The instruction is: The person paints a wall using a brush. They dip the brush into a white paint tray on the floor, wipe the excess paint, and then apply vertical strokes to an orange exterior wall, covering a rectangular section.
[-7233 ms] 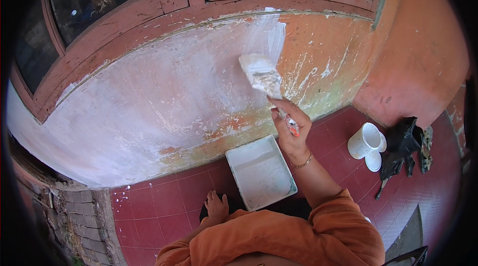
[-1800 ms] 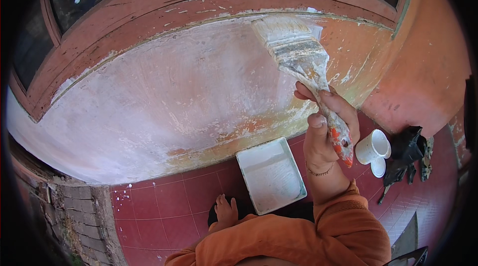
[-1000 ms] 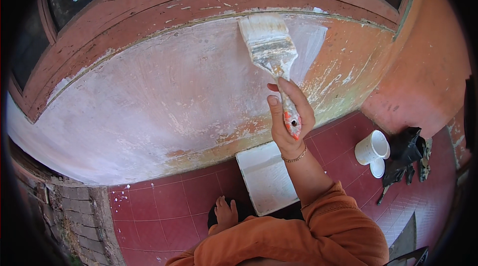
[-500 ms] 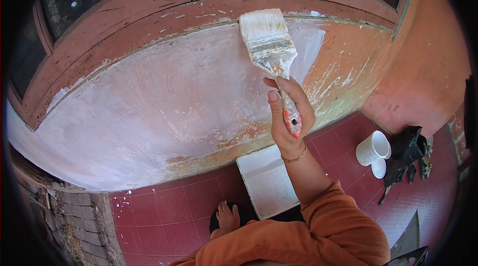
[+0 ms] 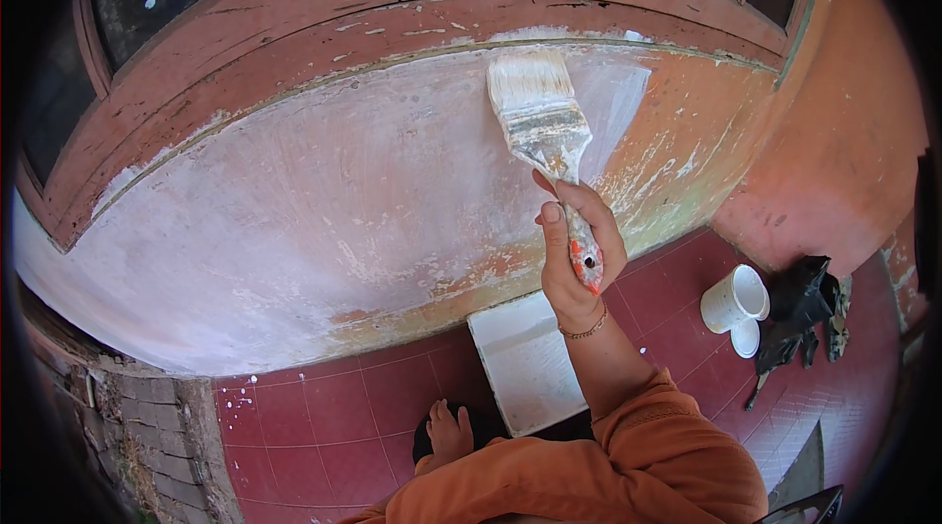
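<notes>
My right hand point(image 5: 583, 254) is closed around the handle of a wide paintbrush point(image 5: 548, 136) caked with white paint. The brush points up, its bristles laid against the wall point(image 5: 343, 200) just below the window sill point(image 5: 294, 68). Thin whitish paint covers the left and middle of that wall; orange shows through at the right and along the bottom. My left hand point(image 5: 449, 431) rests low on a dark-clothed leg, its fingers stretched out, holding nothing. Under my right forearm lies a white paint tray point(image 5: 530, 362) on the floor.
Red floor tiles point(image 5: 334, 416) carry white paint drips at the left. To the right stand a white bucket point(image 5: 731, 298), a round white lid point(image 5: 746, 338) and a crumpled black plastic bag point(image 5: 800, 293). Grey paving point(image 5: 162, 436) borders the tiles at the left.
My right hand and the brush have moved down and slightly right, the bristles leaving the sill's lower edge. Fresh white shows there. My left hand has barely moved.
</notes>
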`<action>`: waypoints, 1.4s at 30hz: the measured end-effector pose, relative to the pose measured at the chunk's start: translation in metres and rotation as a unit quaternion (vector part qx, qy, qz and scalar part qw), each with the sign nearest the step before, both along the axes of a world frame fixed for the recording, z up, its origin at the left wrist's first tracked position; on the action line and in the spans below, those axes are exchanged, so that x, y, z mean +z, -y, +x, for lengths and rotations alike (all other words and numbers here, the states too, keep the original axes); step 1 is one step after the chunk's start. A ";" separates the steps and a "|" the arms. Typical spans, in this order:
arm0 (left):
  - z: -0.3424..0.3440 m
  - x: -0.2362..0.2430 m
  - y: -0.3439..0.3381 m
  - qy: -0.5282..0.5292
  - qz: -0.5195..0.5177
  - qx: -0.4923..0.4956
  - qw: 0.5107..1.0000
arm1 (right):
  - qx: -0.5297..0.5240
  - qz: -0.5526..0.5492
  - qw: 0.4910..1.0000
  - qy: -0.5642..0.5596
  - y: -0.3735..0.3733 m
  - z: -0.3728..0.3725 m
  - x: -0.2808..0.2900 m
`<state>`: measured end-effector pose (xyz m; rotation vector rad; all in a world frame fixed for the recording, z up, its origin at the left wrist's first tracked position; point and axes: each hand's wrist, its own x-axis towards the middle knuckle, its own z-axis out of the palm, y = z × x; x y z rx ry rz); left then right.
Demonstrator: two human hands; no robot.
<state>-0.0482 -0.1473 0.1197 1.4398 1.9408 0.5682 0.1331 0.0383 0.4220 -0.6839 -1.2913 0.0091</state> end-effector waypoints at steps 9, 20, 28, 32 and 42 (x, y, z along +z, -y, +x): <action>-0.003 -0.003 0.003 -0.006 -0.001 -0.001 1.000 | 0.035 0.021 0.997 0.072 0.029 0.016 0.027; -0.002 -0.003 0.002 -0.004 -0.005 -0.004 1.000 | 0.034 0.013 0.999 0.029 0.035 0.021 0.043; -0.003 -0.003 0.000 -0.007 -0.005 0.003 1.000 | -0.034 0.037 0.991 0.126 0.012 0.024 0.019; 0.000 -0.002 -0.001 -0.018 -0.011 -0.006 1.000 | 0.021 0.025 0.999 0.024 0.027 0.021 0.030; 0.004 -0.002 0.000 -0.053 0.010 -0.006 0.999 | -0.047 -0.011 0.996 0.075 0.016 0.045 0.036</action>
